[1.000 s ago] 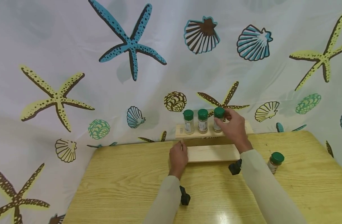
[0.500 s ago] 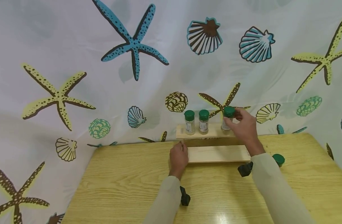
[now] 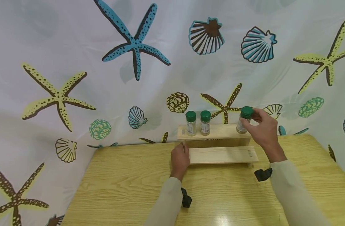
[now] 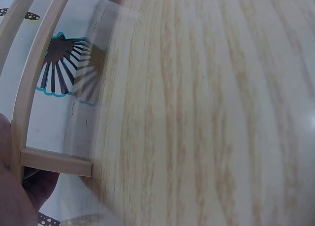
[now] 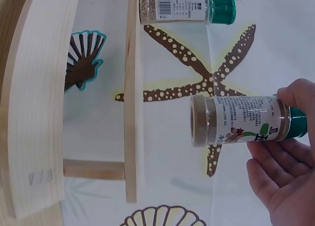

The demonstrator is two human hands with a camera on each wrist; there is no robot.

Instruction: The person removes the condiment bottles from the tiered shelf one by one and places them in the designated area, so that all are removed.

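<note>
A two-tier wooden rack [image 3: 220, 156] stands against the patterned cloth at the back of the table. My left hand [image 3: 180, 159] grips the rack's left end, and in the left wrist view its fingers curl round the wooden edge. At the right end of the upper tier, my right hand [image 3: 264, 127] holds a green-capped spice jar [image 3: 242, 125] near its cap, between thumb and fingers. The right wrist view shows a gap between this jar's base [image 5: 199, 121] and the upper board [image 5: 132, 98]. Two similar spice jars, one left [image 3: 191, 125] and one right [image 3: 205, 124], stand on the upper tier's left part.
The wood-grain table [image 3: 127, 185] spreads out in front of the rack and to both sides. Behind it hangs a white cloth [image 3: 172, 72] printed with starfish and shells. Black camera mounts sit at the left wrist [image 3: 186, 199] and right wrist [image 3: 263, 174].
My right hand has carried the spice jar rightward along the upper tier, away from the other two. The right forearm now covers a jar seen earlier on the table. The left hand stays put.
</note>
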